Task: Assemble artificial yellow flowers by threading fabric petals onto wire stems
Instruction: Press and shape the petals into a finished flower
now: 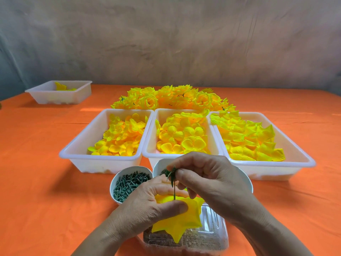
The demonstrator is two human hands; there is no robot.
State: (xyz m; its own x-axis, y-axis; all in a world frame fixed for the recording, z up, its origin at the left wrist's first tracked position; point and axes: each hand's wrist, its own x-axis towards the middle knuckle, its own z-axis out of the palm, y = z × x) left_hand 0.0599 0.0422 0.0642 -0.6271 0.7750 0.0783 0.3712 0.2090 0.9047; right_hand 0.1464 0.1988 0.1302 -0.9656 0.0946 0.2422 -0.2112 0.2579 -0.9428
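Gripping a yellow fabric petal (181,220) in the left hand (145,206), thumb on top. Pinching a green wire stem (173,183) in the right hand (208,183) just above, lower end meeting the petal.

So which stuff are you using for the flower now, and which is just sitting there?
In use: left hand, petal, right hand, stem, petal trays, peg bowl.
Lying about: far tray, finished flowers, clear box.
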